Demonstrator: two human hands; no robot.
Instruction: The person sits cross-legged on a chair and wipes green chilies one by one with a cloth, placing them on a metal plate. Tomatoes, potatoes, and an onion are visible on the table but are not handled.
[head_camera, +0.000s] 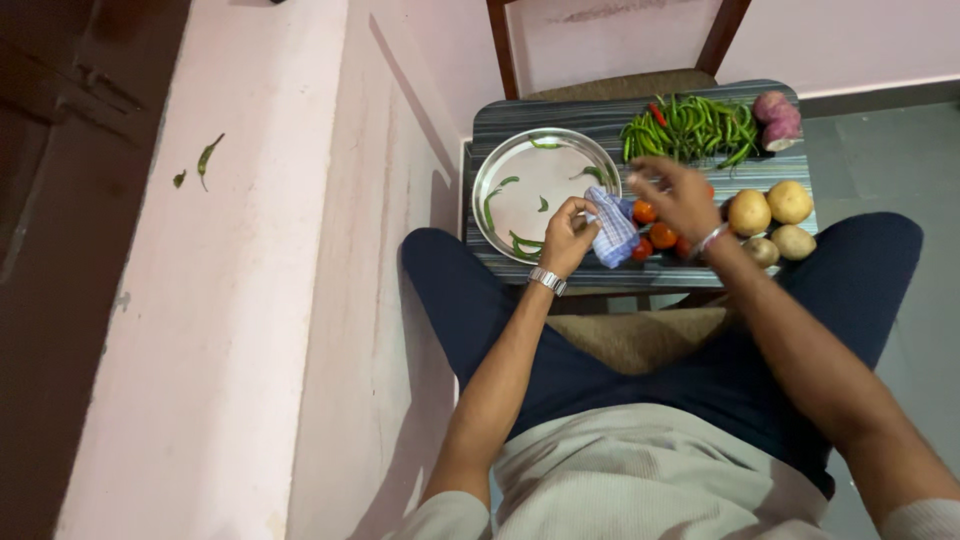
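Left hand (567, 235) pinches a checked cloth (612, 228) at frame centre; right hand (680, 195) hovers over tomatoes (655, 237) (grip unclear), beside the plate (500, 165).

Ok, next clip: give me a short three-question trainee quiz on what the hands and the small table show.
1. True or false: the left hand holds a checked cloth.
2. What lies in the round steel plate? A) potatoes B) a few green chillies C) tomatoes
3. Which vegetables sit nearest the right hand?

Key:
1. True.
2. B; the main pile of green chillies lies beyond the plate, and the potatoes sit on the table.
3. The tomatoes, partly under the hand.
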